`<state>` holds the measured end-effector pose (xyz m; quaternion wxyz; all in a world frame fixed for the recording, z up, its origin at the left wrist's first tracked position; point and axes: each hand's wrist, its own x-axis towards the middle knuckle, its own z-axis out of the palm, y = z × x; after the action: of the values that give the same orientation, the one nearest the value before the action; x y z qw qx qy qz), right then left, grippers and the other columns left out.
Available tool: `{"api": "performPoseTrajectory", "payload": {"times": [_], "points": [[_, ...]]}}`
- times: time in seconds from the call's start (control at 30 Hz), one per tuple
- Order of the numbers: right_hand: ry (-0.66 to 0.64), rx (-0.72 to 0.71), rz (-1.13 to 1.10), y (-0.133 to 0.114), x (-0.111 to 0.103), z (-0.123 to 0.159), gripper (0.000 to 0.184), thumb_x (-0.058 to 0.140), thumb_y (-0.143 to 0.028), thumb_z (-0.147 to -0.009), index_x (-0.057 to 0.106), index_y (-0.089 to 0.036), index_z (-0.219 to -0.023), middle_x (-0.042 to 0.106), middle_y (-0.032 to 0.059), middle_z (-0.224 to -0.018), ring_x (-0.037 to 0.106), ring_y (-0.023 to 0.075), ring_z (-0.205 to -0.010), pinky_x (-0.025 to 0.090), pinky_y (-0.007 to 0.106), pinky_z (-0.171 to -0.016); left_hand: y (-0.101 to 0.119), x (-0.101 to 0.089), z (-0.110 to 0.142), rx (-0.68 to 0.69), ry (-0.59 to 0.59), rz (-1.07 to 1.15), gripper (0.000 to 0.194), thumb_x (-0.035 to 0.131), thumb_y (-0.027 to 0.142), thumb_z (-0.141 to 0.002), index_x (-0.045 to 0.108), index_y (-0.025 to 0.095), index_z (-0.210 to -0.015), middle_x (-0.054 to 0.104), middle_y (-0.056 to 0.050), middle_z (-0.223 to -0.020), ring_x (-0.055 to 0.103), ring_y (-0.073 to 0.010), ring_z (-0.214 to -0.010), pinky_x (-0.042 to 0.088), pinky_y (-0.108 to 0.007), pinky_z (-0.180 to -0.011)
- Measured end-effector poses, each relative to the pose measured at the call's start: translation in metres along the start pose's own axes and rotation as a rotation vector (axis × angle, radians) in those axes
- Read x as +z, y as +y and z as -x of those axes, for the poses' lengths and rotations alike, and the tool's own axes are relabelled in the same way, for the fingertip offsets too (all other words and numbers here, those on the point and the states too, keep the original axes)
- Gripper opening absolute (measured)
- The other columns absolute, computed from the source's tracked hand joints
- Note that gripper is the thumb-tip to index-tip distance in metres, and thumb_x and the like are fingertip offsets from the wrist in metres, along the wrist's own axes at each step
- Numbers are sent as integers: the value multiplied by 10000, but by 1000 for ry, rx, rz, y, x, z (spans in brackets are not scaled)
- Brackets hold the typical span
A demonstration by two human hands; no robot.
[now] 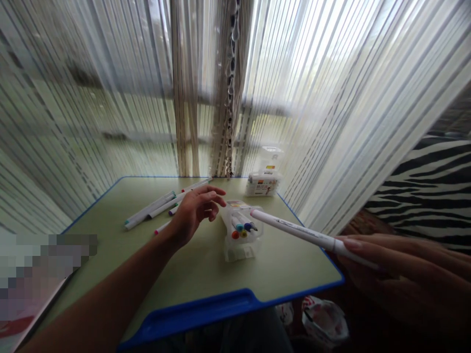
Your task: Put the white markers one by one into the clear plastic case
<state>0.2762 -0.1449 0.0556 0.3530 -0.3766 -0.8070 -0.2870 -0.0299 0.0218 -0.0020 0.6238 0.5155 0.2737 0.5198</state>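
A white marker with a pink tip end is held in my right hand, at the right beyond the table's edge. The marker points left toward a clear plastic marker case lying on the table. Inside the case are several markers with coloured ends, among them orange and blue ones. My left hand hovers just left of the case, fingers loosely bent and apart, holding nothing. Several loose white markers lie to the left of and behind this hand, partly hidden by it.
A second clear case with its lid up stands at the table's back right. The pale green table has a blue rim. String curtains hang behind it. A plastic bag lies below, and zebra-striped fabric is at right.
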Motion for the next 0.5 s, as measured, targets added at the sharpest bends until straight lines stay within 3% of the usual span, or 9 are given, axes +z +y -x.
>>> {"api": "performPoseTrajectory", "payload": {"times": [0.13, 0.3, 0.5], "points": [[-63, 14, -32, 1, -4, 8, 404, 657, -344, -903, 666, -408, -1302, 806, -27, -928, 764, 218, -696, 622, 322, -533, 1, 1, 1, -5, -4, -18, 241, 679, 299, -745, 711, 111, -892, 693, -80, -741, 532, -124, -516, 397, -249, -472], [-10, 17, -40, -5, 9, 4, 351, 748, -253, -830, 730, -342, -1168, 806, -25, -876, 748, 180, -643, 615, 255, -588, 1, 3, 2, -15, -2, -29, 249, 682, 307, -738, 708, 111, -889, 694, -77, -740, 537, -130, -524, 395, -250, -475], [-46, 22, -144, -16, 17, -14, 282, 710, -187, -871, 730, -278, -1137, 794, 1, -811, 727, 127, -579, 592, 187, -578, 1, 4, 3, -17, -2, -40, 244, 678, 304, -743, 713, 113, -889, 690, -78, -747, 538, -131, -534, 393, -249, -480]]}}
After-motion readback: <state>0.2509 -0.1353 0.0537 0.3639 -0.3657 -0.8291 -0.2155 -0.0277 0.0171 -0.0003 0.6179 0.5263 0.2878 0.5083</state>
